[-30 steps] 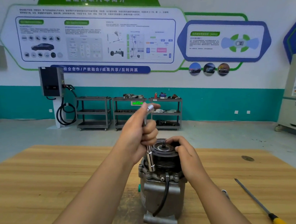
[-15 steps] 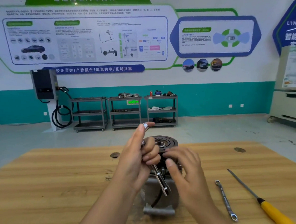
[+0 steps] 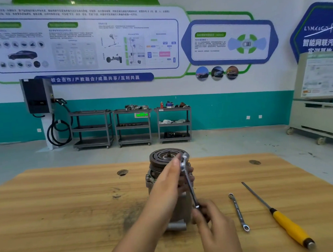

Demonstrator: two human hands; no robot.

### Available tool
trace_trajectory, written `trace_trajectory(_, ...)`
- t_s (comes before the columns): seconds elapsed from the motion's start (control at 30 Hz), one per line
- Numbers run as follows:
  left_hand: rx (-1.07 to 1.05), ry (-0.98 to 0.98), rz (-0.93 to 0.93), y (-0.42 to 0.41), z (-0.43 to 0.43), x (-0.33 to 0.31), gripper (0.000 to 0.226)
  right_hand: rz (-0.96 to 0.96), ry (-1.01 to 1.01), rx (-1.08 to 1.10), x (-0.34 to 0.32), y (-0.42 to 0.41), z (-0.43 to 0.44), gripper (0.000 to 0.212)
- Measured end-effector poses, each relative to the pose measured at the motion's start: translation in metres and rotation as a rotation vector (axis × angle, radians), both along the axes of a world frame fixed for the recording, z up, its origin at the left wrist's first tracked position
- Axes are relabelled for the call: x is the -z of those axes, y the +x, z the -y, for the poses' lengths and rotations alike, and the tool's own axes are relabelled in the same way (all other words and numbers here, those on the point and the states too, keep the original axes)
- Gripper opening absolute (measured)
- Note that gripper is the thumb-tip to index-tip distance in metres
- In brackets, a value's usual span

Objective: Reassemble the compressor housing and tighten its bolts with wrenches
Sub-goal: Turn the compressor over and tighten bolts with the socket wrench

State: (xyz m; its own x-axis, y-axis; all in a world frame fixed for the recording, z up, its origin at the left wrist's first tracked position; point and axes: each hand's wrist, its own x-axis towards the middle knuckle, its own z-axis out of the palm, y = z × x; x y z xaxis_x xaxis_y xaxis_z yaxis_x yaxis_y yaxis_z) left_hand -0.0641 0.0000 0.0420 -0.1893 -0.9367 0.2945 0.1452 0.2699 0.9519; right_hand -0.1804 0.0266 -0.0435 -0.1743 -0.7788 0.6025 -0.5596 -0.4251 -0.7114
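A grey compressor (image 3: pixel 164 164) stands upright mid-table, its dark grooved pulley on top. A slim silver wrench (image 3: pixel 188 180) slants in front of it, head up beside the pulley rim. My left hand (image 3: pixel 170 181) holds the wrench near its upper end, fingers curled round the shaft. My right hand (image 3: pixel 211 220) grips the wrench's lower end, low in front of the housing. The compressor's lower body is mostly hidden behind both hands.
On the wooden table (image 3: pixel 60 208), a second silver wrench (image 3: pixel 238 211) lies right of the compressor, and a yellow-handled screwdriver (image 3: pixel 278 214) further right. Two round holes (image 3: pixel 122 172) mark the tabletop. Shelving carts (image 3: pixel 133 125) stand by the far wall.
The wrench has tilted, its lower end swung toward me. My right hand left the pulley top and took hold of the wrench's lower end. My view has shifted back.
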Motion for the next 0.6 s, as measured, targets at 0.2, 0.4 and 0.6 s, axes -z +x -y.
trace_trajectory(0.2,-0.513,-0.270,0.154,0.020,-0.002,0.044,0.032,0.176,0.249,0.154,0.004,-0.039,0.014,0.014)
trace_trajectory(0.4,-0.629,0.153,0.228,0.035,0.013,0.104,0.045,-0.254,0.582,0.295,0.029,-0.058,0.032,0.021)
trace_trajectory(0.6,-0.510,0.200,0.325,0.026,0.010,0.133,0.055,-0.467,0.647,0.322,0.040,-0.055,0.045,0.020)
